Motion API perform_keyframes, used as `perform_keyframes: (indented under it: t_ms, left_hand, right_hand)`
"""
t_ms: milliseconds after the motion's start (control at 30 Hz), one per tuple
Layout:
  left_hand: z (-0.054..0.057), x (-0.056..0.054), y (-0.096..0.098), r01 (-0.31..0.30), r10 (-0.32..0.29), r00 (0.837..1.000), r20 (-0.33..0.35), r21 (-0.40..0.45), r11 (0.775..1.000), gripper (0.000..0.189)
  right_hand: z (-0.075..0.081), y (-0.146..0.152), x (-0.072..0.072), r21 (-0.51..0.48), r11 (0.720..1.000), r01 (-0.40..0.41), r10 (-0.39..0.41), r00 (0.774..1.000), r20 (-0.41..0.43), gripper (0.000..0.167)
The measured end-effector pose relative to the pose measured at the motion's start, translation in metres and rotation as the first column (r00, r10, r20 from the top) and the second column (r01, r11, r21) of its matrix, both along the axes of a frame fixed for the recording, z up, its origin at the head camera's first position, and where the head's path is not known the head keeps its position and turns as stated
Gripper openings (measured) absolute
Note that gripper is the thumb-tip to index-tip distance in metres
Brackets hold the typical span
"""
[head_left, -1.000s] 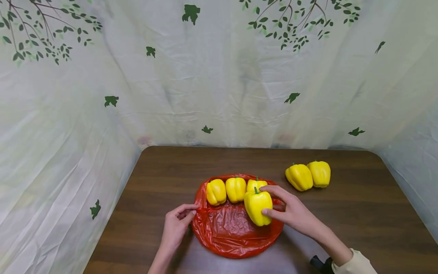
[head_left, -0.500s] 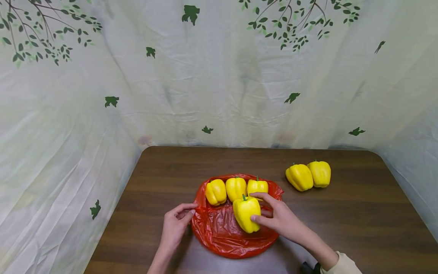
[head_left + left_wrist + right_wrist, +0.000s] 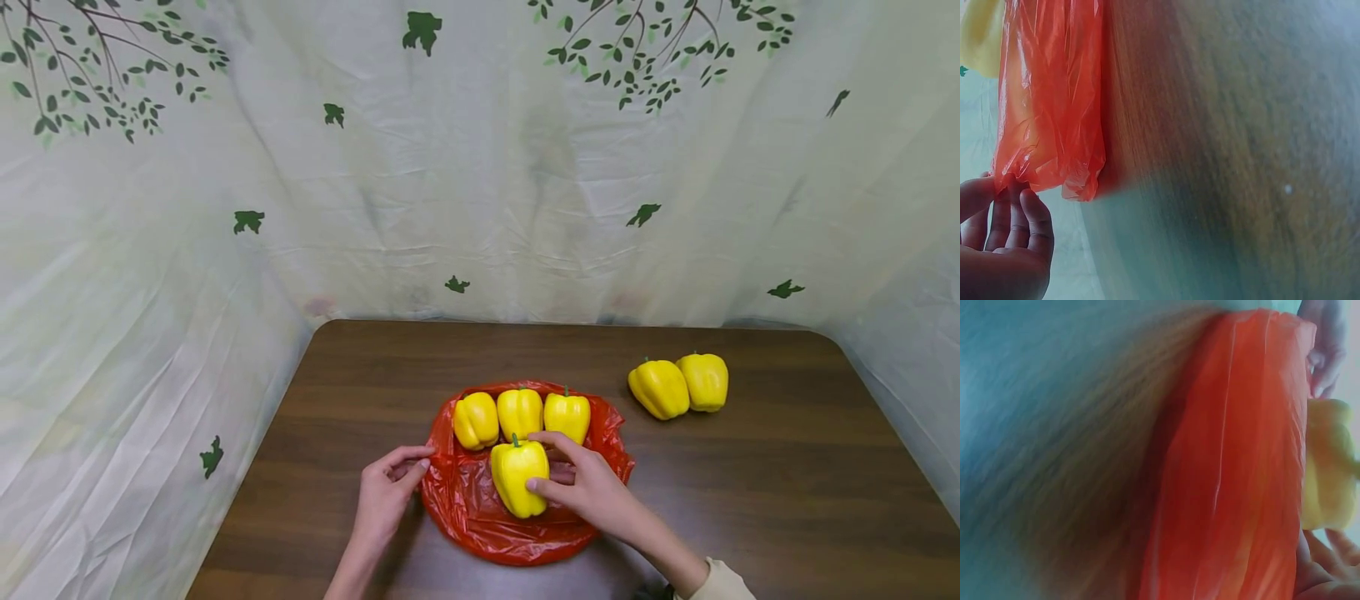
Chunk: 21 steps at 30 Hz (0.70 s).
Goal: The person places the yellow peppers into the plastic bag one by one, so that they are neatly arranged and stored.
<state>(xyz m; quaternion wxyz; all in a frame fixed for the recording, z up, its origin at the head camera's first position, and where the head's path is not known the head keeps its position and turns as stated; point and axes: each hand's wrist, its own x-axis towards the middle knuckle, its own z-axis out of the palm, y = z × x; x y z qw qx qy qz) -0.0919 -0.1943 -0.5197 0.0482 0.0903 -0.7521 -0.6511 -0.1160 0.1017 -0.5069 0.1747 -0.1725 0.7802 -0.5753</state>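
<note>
Nearest to me in the head view, a cream sleeve [image 3: 720,582] ends at the lower edge, and the right forearm runs from it up and to the left. The left forearm is bare where I see it and rises steeply from the bottom edge. The left hand [image 3: 384,493] stands just outside the red plastic bag [image 3: 525,537], its thumb and index finger pinching the left rim; my left wrist feed shows the remaining fingers bent close beneath. The bag lies spread wide, with a round, open mouth.

The right hand [image 3: 592,490] reaches over the bag's right side and grips a yellow bell pepper [image 3: 517,479], thumb on the near face, index finger near the top; I can't fully make out the other fingers. The pepper is over the bag's opening, stem up, and I cannot tell whether its underside touches the plastic. Just beyond, three more peppers [image 3: 520,414] stand in a row inside the far rim. Farther off to the right, a touching pair of peppers [image 3: 660,390] rests on the wooden table [image 3: 375,358]. Behind everything hangs a pale leaf-print curtain [image 3: 360,192].
</note>
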Motion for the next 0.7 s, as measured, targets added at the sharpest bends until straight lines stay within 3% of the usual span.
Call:
perform_keyframes:
  t_ms: [300, 533, 700]
  left_hand:
    - [-0.002, 0.001, 0.0, 0.012, -0.012, 1.0, -0.007, 0.0, 1.0, 0.015]
    - [0.0, 0.002, 0.0, -0.001, 0.002, 1.0, 0.01, -0.02, 1.0, 0.014]
    - [0.0, 0.003, 0.0, 0.002, -0.002, 1.0, 0.004, -0.006, 1.0, 0.013]
  right_hand:
    - [-0.008, -0.018, 0.001, 0.011, 1.0, 0.003, -0.002, 0.999, -0.044, 0.052]
    - [-0.012, -0.029, 0.002, 0.014, 1.0, -0.013, 0.013, 1.0, 0.01, 0.054]
    - [-0.016, -0.036, 0.001, 0.058, 0.998, 0.006, -0.006, 1.0, 0.003, 0.056]
